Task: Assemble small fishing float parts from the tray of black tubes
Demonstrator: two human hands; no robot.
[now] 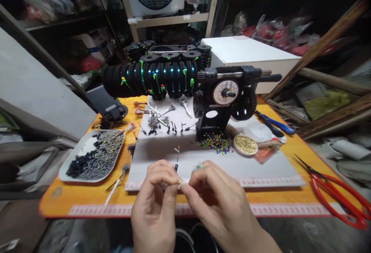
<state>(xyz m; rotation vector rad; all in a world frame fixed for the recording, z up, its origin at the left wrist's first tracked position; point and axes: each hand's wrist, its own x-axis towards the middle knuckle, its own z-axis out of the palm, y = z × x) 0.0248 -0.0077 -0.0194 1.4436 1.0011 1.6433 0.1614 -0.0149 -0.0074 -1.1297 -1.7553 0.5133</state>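
My left hand (pixel 158 202) is closed in a pinch at the front edge of the white board (pixel 261 168). A tiny gold piece (pixel 180 182) shows at its thumb and fingertip. Close beside it, my right hand (pixel 222 202) is closed too, thumb and fingers together; what it holds is too small to name. A small greenish item (pixel 198 166) sits at its index finger. Just beyond my left fingertips is a thin black piece with an orange tip (pixel 176 166). Farther back stands a black winding machine (pixel 214 117) with a dial (pixel 226 92) and black spools (pixel 150 79).
On the left is a white tray (pixel 62 173) of grey and black parts. Colored beads (pixel 216 142) lie beside a dish of gold pieces (pixel 245 145). Red scissors (pixel 333 191) and blue-handled pliers (pixel 278 125) are on the right. A white box (pixel 249 53) stands behind.
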